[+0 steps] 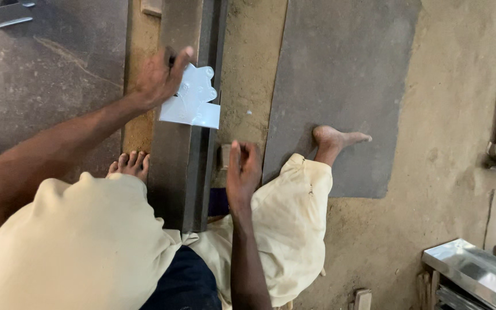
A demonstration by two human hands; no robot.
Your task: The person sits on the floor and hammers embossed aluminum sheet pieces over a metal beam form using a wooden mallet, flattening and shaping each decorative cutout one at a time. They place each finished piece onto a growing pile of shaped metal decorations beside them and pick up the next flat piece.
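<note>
Head view, looking straight down: the person sits low on a dusty earthen floor point(449, 149), knees in pale cream trousers, with a long grey steel channel section point(182, 172) running away between the bare feet. The left hand point(159, 77) is out ahead, pinching a flat shiny white-silver metal bracket with rounded lobes and small holes point(193, 97), thumb on top and fingers curled under one edge, so the plate lies pressed flat on the channel's top face near its right edge; the grip looks meant to keep it from sliding. The right hand point(243, 172) sits closer to the body, just right of the channel, fingers half curled around a small dull block-like piece point(225, 156); whether it truly clasps it or only rests against it cannot be told. A dark grey stone slab point(340, 74) lies flat under the right foot point(334, 140), and a bright stainless steel box-like unit point(472, 270) stands at lower right, well apart.
</note>
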